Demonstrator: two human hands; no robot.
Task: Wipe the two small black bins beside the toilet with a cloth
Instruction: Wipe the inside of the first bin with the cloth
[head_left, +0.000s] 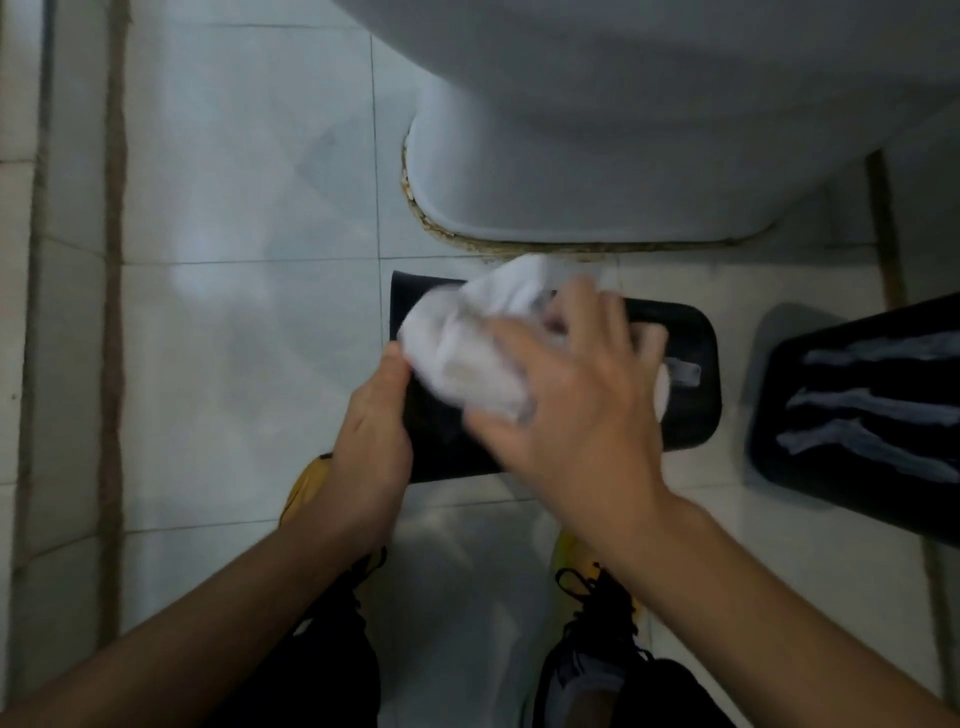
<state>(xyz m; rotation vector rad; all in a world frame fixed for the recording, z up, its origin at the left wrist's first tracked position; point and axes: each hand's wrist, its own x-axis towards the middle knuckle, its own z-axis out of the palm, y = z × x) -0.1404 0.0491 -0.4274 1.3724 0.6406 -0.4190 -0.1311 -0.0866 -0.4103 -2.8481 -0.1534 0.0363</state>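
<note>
White toilet base on pale floor tiles; yellow shoes below.

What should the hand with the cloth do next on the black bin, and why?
Probably sweep the white cloth rightward, since the right hand presses it on the near bin's left part while the left hand steadies its edge. The far bin waits untouched.
</note>
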